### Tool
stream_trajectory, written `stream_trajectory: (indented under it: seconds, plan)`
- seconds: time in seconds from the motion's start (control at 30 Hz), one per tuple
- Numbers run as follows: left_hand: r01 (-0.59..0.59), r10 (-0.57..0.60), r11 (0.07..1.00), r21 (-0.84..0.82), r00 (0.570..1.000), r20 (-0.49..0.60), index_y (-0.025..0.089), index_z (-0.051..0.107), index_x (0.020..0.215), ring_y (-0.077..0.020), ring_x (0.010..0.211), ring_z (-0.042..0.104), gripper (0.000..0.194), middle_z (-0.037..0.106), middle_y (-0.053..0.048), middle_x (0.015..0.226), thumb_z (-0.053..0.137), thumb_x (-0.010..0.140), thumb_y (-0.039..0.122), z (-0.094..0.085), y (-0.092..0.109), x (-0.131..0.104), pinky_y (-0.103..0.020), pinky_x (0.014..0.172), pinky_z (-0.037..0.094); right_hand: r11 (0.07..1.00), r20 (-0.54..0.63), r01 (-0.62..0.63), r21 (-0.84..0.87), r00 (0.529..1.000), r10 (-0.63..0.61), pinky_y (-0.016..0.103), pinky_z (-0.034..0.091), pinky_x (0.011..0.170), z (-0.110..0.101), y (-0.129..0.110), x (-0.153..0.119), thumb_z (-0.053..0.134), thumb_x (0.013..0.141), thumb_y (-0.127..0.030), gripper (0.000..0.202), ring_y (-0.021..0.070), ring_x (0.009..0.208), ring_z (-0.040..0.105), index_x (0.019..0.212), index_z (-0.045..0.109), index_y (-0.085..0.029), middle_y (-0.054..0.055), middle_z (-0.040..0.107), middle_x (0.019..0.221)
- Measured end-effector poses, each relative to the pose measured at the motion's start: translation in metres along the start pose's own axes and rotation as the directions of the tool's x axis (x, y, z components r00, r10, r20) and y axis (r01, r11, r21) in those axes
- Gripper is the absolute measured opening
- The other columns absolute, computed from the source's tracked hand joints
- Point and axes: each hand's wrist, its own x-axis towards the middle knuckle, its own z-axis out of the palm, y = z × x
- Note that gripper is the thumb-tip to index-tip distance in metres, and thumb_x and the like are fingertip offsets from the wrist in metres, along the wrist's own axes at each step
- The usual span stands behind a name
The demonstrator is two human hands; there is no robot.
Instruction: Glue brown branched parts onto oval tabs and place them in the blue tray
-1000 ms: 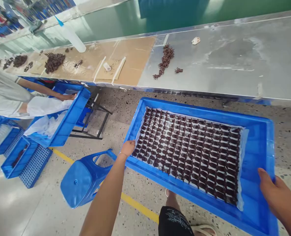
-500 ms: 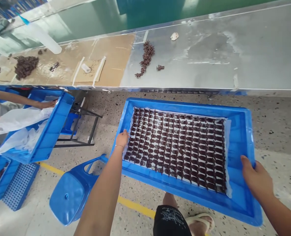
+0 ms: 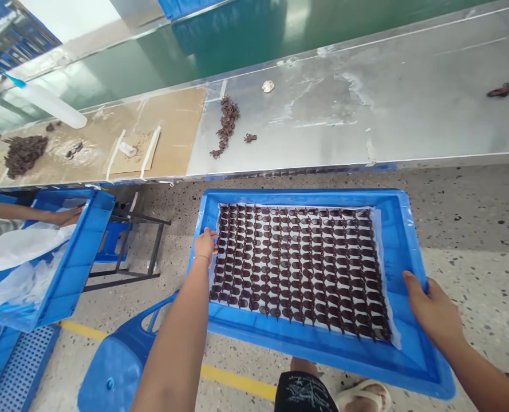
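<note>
A shallow blue plastic tray (image 3: 280, 348) hangs above the floor between my two hands. My left hand (image 3: 205, 246) is closed over its left rim, the fingers reaching inside. On the opposite short side, my right hand (image 3: 437, 312) grips the rim, thumb on the inner side. Rows of small dark brown beetle-shaped pieces (image 3: 297, 260) lie in the tray on a white liner sheet (image 3: 385, 274). The bare right end of the tray shows beside my right thumb.
Beyond the tray runs a metal workbench (image 3: 323, 137) with a brown pile (image 3: 227, 123), a loose brown piece (image 3: 504, 90) and a white bottle (image 3: 50, 103). A blue stool (image 3: 112, 366) stands lower left. At far left a co-worker's hand (image 3: 68, 216) reaches into a blue bin (image 3: 78, 269).
The view has shifted right along the bench, bringing a loose brown piece into sight at its right. Both hands keep hold of the tray, which sits slightly further left in view.
</note>
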Motion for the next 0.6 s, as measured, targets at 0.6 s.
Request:
stream_trajectory:
  seconds: [0.6]
  plan:
    - [-0.045, 0.055, 0.980, -0.193, 0.997, 0.049, 0.012, 0.058, 0.107, -0.0090, 0.058, 0.053, 0.043, 0.063, -0.004, 0.086, 0.041, 0.097, 0.050, 0.010, 0.041, 0.003, -0.024, 0.054, 0.049, 0.999, 0.021, 0.011, 0.032, 1.000, -0.011, 0.044, 0.045, 0.087, 0.000, -0.002, 0.002, 0.017, 0.087, -0.072, 0.073, 0.0415, 0.110, 0.059, 0.121, 0.052, -0.017, 0.022, 0.064, 0.119]
